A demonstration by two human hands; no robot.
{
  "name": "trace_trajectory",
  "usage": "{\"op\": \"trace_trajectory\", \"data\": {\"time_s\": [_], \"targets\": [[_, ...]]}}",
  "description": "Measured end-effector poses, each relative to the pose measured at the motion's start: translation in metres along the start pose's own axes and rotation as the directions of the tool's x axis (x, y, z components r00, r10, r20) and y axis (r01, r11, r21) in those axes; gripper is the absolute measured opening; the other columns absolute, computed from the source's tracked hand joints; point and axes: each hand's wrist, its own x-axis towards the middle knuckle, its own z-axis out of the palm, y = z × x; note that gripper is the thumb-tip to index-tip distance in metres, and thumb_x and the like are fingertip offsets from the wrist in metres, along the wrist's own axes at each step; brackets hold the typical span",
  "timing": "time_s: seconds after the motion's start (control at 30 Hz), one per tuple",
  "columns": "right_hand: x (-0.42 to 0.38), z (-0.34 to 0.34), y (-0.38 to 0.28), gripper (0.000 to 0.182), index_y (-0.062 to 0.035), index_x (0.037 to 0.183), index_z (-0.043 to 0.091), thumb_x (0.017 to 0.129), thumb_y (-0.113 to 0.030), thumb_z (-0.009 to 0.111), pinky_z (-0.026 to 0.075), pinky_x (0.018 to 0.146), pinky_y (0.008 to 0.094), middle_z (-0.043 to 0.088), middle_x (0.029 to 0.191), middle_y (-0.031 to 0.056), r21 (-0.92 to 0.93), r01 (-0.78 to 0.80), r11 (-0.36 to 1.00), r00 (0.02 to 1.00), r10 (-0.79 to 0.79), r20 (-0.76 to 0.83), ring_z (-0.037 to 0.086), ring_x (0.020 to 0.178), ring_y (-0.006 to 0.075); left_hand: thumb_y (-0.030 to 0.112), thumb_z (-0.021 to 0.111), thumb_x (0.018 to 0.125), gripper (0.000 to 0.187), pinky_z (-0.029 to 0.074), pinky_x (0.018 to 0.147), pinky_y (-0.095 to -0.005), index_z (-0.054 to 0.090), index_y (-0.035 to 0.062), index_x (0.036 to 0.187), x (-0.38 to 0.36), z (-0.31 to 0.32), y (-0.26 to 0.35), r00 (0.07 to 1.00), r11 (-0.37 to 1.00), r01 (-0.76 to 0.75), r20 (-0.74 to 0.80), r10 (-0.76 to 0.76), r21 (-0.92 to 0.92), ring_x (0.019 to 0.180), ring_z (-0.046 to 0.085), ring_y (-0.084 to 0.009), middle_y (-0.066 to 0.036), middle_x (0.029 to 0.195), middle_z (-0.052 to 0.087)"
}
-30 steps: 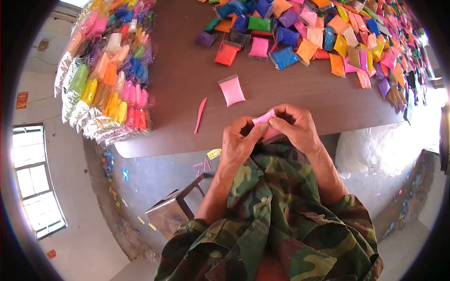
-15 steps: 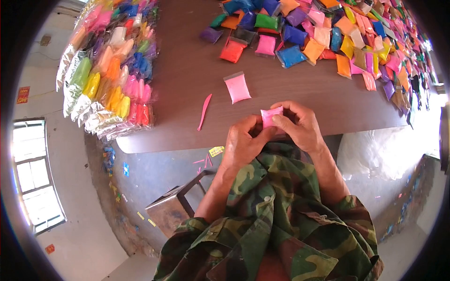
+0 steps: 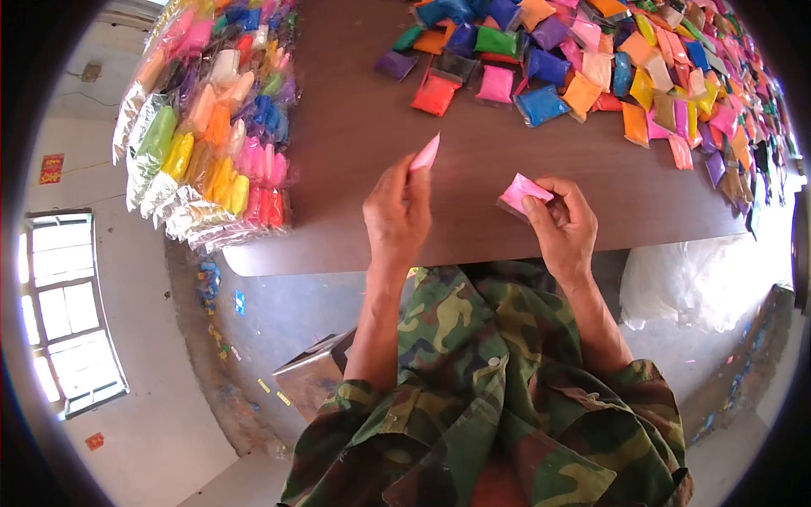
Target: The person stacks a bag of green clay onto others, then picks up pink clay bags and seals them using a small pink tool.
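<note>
My left hand (image 3: 395, 211) is raised over the table's near part, pinching a small pink clay packet (image 3: 427, 153) that is turned nearly edge-on. My right hand (image 3: 563, 224) holds another pink clay packet (image 3: 525, 193) by its side, between thumb and fingers. This one is a clear plastic bag with light pink filling, tilted above the brown table (image 3: 338, 237). The two hands are apart. The pink plastic knife is not visible now; my left hand and forearm cover the area where it lay.
Long clear bags of coloured clay packets (image 3: 203, 160) are stacked at the table's left. A large heap of loose small packets (image 3: 583, 68) spreads over the back and right. White plastic sheeting (image 3: 684, 283) hangs at the right, and a metal-framed stool (image 3: 312, 372) stands below left.
My hands have parted. The left one has moved up and left and taken the pink packet from the table; the right one keeps its packet, now further right. The view has shifted slightly.
</note>
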Motion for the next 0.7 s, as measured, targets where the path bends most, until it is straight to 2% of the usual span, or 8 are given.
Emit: {"op": "trace_trajectory", "data": {"time_s": [0.03,0.07,0.17,0.27,0.37,0.47,0.57,0.7], "targets": [[-0.001,0.000,0.002,0.022,0.0015,0.119,0.067,0.099,-0.004,0.075,0.054,0.082,0.0230,0.069,0.109,0.0044,-0.032,0.027,0.999,1.000,-0.027,-0.005,0.064,0.094,0.0073,0.024,0.067,0.106,0.037,0.060,0.071,-0.0324,0.066,-0.0012,0.133,-0.004,-0.005,0.004,0.985,0.966,0.166,-0.002,-0.170,-0.200,0.084,0.076,-0.0219,-0.014,0.108,0.075],[-0.002,0.000,0.004,0.023,0.0014,0.119,0.067,0.099,-0.003,0.075,0.054,0.082,0.0232,0.069,0.111,0.0047,-0.064,0.053,0.997,0.999,-0.053,-0.006,0.064,0.095,0.0074,0.025,0.063,0.109,0.038,0.060,0.070,-0.0317,0.064,-0.0022,0.135,-0.007,-0.009,0.006,0.942,0.864,0.318,0.027,-0.335,-0.390,0.083,0.076,-0.0208,-0.013,0.108,0.075],[-0.003,-0.001,0.004,0.024,0.0027,0.122,0.065,0.100,-0.002,0.074,0.055,0.084,0.0234,0.068,0.114,0.0059,-0.051,0.044,0.998,0.998,-0.045,-0.035,0.064,0.097,0.0070,0.029,0.057,0.113,0.043,0.059,0.067,-0.0286,0.061,-0.0037,0.140,-0.013,-0.008,0.006,0.893,0.717,0.372,0.015,-0.451,-0.590,0.080,0.074,-0.0172,-0.012,0.106,0.075],[-0.002,-0.001,0.008,0.028,0.0048,0.126,0.063,0.101,-0.002,0.073,0.055,0.084,0.0228,0.067,0.117,0.0069,0.058,0.032,0.998,0.997,-0.028,-0.075,0.064,0.097,0.0070,0.027,0.057,0.112,0.041,0.059,0.066,-0.0284,0.060,-0.0012,0.141,-0.016,-0.012,-0.001,0.869,0.637,0.435,0.111,-0.482,-0.636,0.081,0.073,-0.0169,-0.011,0.109,0.074],[0.001,0.000,0.005,0.032,0.0066,0.130,0.061,0.102,-0.002,0.072,0.055,0.084,0.0213,0.067,0.117,0.0070,0.015,0.040,0.999,0.994,-0.038,-0.099,0.065,0.098,0.0062,0.027,0.059,0.112,0.038,0.057,0.066,-0.0286,0.063,-0.0005,0.138,-0.018,-0.010,-0.004,0.851,0.592,0.450,0.121,-0.511,-0.668,0.082,0.070,-0.0147,-0.010,0.110,0.073],[0.001,0.002,0.002,0.032,0.0063,0.132,0.061,0.103,-0.002,0.070,0.054,0.082,0.0197,0.067,0.115,0.0055,0.016,0.054,0.998,0.993,-0.052,-0.105,0.064,0.096,0.0045,0.026,0.060,0.112,0.035,0.054,0.067,-0.0294,0.065,0.0001,0.135,-0.021,-0.009,-0.013,0.873,0.585,0.396,0.093,-0.478,-0.708,0.083,0.066,-0.0131,-0.007,0.107,0.072],[0.000,-0.002,0.007,0.030,0.0066,0.131,0.061,0.103,-0.001,0.068,0.053,0.079,0.0182,0.068,0.112,0.0041,-0.002,0.040,0.999,0.996,-0.040,-0.078,0.062,0.092,0.0026,0.025,0.061,0.111,0.033,0.051,0.067,-0.0299,0.066,0.0005,0.134,-0.025,-0.009,-0.019,0.885,0.504,0.379,0.145,-0.442,-0.776,0.082,0.062,-0.0127,-0.006,0.103,0.071],[0.001,-0.002,0.006,0.028,0.0067,0.130,0.061,0.103,-0.001,0.068,0.051,0.076,0.0171,0.067,0.107,0.0025,-0.020,0.033,0.999,0.997,-0.034,-0.075,0.060,0.087,0.0014,0.022,0.062,0.110,0.032,0.054,0.070,-0.0300,0.066,-0.0002,0.133,-0.028,-0.012,-0.016,0.860,0.334,0.413,0.242,-0.449,-0.847,0.083,0.065,-0.0149,-0.007,0.102,0.071]]}}
